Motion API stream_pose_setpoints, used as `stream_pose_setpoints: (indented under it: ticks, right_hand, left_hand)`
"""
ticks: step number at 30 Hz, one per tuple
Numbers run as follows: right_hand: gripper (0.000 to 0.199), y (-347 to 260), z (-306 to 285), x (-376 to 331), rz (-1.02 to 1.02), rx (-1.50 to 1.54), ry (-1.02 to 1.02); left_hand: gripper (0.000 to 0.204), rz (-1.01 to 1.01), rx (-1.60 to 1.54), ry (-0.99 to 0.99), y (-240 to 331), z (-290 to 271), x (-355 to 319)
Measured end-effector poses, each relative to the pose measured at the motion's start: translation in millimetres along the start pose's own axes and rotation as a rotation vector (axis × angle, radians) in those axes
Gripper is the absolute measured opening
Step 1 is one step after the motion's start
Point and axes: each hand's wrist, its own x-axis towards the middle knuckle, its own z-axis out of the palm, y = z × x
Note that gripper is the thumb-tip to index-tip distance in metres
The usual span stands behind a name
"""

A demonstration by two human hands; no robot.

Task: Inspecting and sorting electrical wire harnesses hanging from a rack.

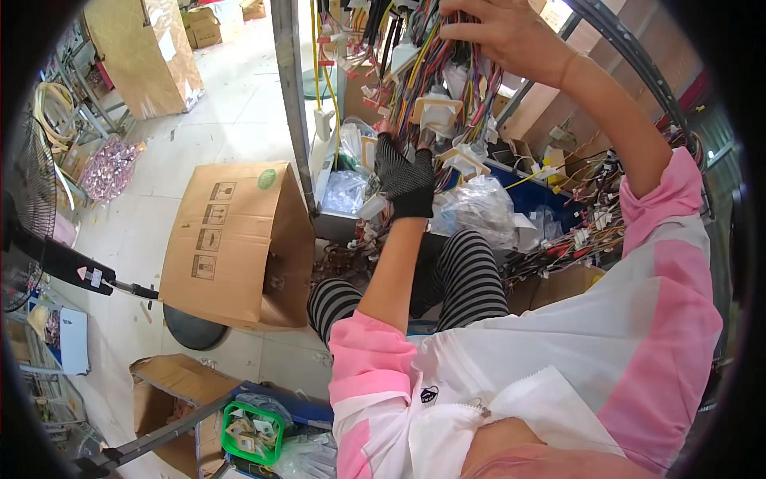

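My left hand [404,177], in a black dotted fingerless glove, reaches up to the hanging bundle of coloured wires [435,68] and pinches at white connectors [437,112] at its lower end. High up, my bare right hand [504,32] is raised into the same bundle, fingers curled over the wires near the top. A blue bin [538,195] with clear plastic bags [479,207] lies under the hands. My knees in black-and-white striped trousers [471,275] show below.
A grey metal post [291,96] stands left of the wires. A large cardboard box [231,239] sits on the floor to the left, another [148,52] farther back. More wire harnesses [590,231] lie at right. A green basket [254,431] sits at lower left, a fan [32,215] at far left.
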Motion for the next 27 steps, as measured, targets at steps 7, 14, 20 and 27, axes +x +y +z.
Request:
stream_pose_setpoints:
  ticks: [7, 14, 20, 27]
  right_hand:
    - [0.04, -2.9, 2.8, -8.9, 0.015, 0.011, 0.029]
    - [0.042, -4.8, 3.2, -3.9, 0.0, -0.058, 0.06]
    - [0.028, -11.2, 4.1, -4.2, -0.065, 0.041, 0.136]
    - [0.019, -27.7, -1.6, 2.6, 0.046, 0.028, 0.071]
  left_hand:
    - [0.036, -0.296, -0.187, -0.158, 12.0, -21.1, 3.8]
    - [0.037, -0.12, -0.024, -0.214, 20.6, -23.2, -34.1]
    - [0.057, 0.053, 0.247, -0.314, 61.4, 14.0, -83.2]
    - [0.058, 0.121, 0.148, -0.212, 74.7, 24.6, -84.1]
